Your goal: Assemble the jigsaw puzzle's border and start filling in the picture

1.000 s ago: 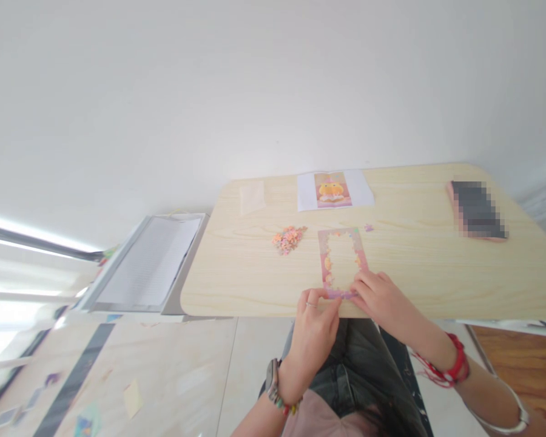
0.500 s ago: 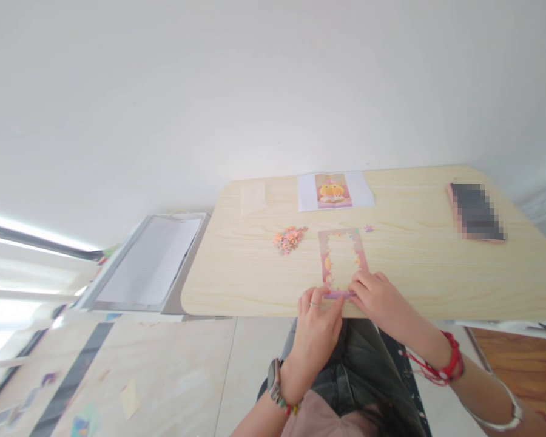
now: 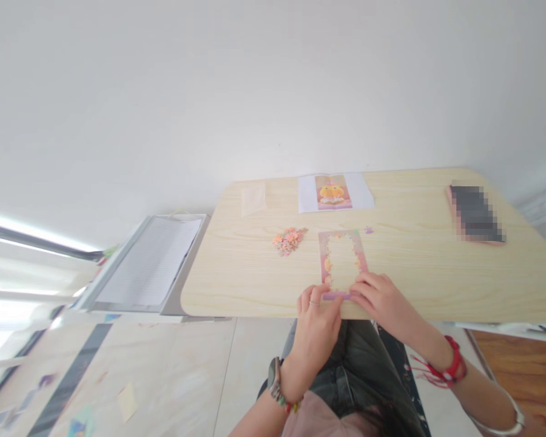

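Note:
A jigsaw puzzle (image 3: 324,258), joined as a rectangular border with bare tabletop inside it, lies near the table's front edge. Its near side is a purple strip (image 3: 334,296). My left hand (image 3: 316,321) grips the near left corner, index finger on the border and thumb at the front edge. At the near right corner, my right hand (image 3: 382,300) has its bent fingers closed on the border; its fingertips are partly hidden. One loose purple puzzle piece (image 3: 368,230) lies beyond the far right corner. To the left is a pile of loose puzzle pieces (image 3: 289,241).
A printed reference picture (image 3: 333,192) on white paper lies at the back of the wooden table (image 3: 418,255). A clear plastic bag (image 3: 253,199) is at the back left, and a phone (image 3: 475,213) at the right. Left of the table, papers (image 3: 150,261) rest on a lower grey surface.
Both hands stay at the near corners of the border, with only slight finger shifts. The right fingers lie a little flatter. The border and loose pieces keep their places.

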Available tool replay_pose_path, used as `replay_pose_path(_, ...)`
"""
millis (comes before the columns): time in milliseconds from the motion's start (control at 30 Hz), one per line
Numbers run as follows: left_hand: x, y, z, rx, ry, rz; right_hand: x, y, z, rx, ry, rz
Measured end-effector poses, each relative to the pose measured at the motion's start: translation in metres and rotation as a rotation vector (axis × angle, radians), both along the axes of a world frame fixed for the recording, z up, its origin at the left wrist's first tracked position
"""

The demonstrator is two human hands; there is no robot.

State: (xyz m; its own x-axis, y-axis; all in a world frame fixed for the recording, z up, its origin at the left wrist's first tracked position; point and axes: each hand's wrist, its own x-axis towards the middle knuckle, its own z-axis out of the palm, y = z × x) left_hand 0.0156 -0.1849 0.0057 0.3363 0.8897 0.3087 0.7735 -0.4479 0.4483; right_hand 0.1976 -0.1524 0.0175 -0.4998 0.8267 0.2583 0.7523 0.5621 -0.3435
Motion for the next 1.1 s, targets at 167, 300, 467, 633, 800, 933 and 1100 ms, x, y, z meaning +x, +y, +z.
replay_pose_path(167, -0.003, 0.001, 0.002, 0.019, -0.033, 0.027, 0.038, 0.035, 0.007, 0.026, 0.057, -0.142)
replay_pose_path(300, -0.004, 0.001, 0.002, 0.042, -0.063, 0.034, 0.068, 0.075, 0.001, 0.037, 0.016, -0.188)
replay_pose_path(467, -0.004, 0.0, 0.001, 0.078, -0.109, 0.012, 0.08, 0.111, -0.012, 0.023, 0.005, -0.18)
replay_pose_path(633, -0.008, -0.001, 0.001, 0.087, -0.117, 0.013, 0.077, 0.128, -0.016, -0.028, 0.023, -0.14)
replay_pose_path(800, -0.008, -0.001, 0.002, 0.078, -0.112, 0.012, 0.076, 0.131, -0.015, -0.067, 0.028, -0.108)
replay_pose_path(933, -0.007, 0.0, 0.002, 0.085, -0.111, 0.009, 0.078, 0.121, -0.01, -0.059, 0.029, -0.12)
replay_pose_path(1100, -0.004, -0.001, 0.001, 0.077, -0.101, -0.002, 0.069, 0.079, 0.007, -0.059, 0.061, -0.114)
